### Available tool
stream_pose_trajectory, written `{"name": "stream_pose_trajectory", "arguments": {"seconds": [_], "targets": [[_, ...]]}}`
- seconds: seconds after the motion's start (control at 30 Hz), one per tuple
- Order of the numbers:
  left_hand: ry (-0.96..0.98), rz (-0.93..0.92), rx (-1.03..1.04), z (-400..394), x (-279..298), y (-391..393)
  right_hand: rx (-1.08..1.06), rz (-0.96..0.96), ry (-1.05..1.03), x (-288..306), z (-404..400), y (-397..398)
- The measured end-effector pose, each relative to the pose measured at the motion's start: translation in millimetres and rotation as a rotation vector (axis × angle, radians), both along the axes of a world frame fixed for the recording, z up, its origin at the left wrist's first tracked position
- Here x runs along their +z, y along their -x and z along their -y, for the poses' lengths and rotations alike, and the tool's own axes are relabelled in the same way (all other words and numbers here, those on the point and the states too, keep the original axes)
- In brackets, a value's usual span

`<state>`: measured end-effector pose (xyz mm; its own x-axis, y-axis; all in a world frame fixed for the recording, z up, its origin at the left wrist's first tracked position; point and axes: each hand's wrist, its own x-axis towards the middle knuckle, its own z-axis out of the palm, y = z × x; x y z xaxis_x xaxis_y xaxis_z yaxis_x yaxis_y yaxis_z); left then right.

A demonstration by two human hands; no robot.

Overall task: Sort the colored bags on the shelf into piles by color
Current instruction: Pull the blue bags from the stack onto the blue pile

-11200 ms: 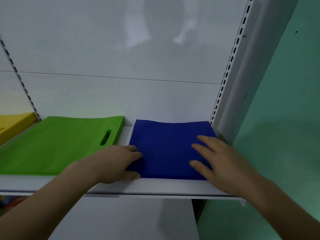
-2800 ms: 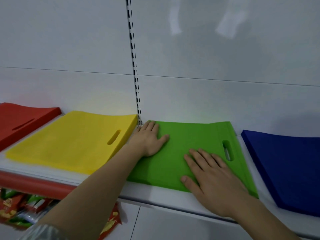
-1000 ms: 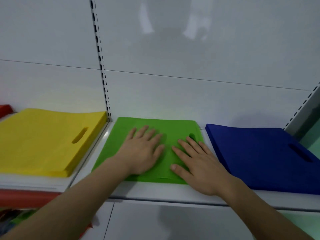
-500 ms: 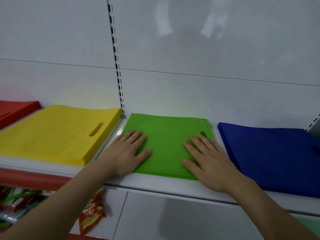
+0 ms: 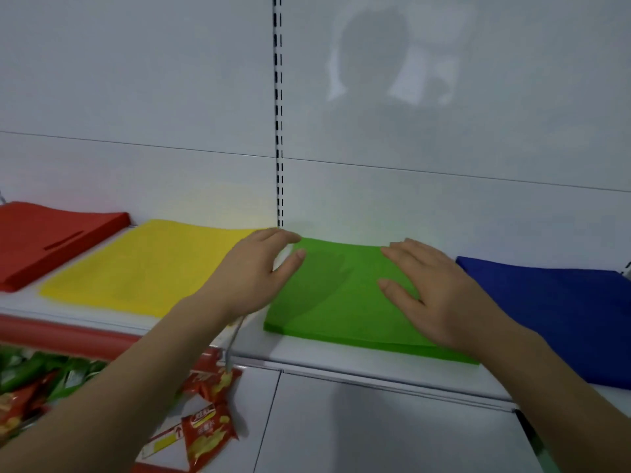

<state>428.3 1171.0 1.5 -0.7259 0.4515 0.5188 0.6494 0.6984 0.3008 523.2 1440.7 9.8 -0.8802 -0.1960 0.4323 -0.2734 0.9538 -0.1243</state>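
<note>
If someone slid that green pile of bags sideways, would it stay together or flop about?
The green pile looks like thin flat cloth bags stacked with even edges, so it would probably slide as one on the smooth white shelf. Lifted by one edge it would likely droop. The right hand lies flat on it, which suggests pressing keeps it tidy.

I am wearing nothing on my left hand (image 5: 254, 274) or my right hand (image 5: 440, 295): no gloves, rings or watch are showing. Both my forearms are running bare to the frame's bottom edge, no sleeve showing, and my fingernails are looking short and unpainted.
</note>
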Motion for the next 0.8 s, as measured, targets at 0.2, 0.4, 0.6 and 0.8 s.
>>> {"name": "stream_pose_trajectory", "arguments": {"seconds": [0.2, 0.4, 0.6, 0.8], "targets": [[0.202, 0.016, 0.022, 103, 1, 10, 0.044, 0.042, -0.031, 7, 106, 2], [0.436, 0.017, 0.028, 207, -4, 36, 0.046, 0.043, -0.079, 1, 205, 22], [0.668, 0.185, 0.065, 276, -13, 60, -0.096, 0.261, -0.255, -7, 261, 52], [0.717, 0.420, -0.005, 305, -18, 84, -0.235, 0.476, -0.454, -7, 280, 76]]}}
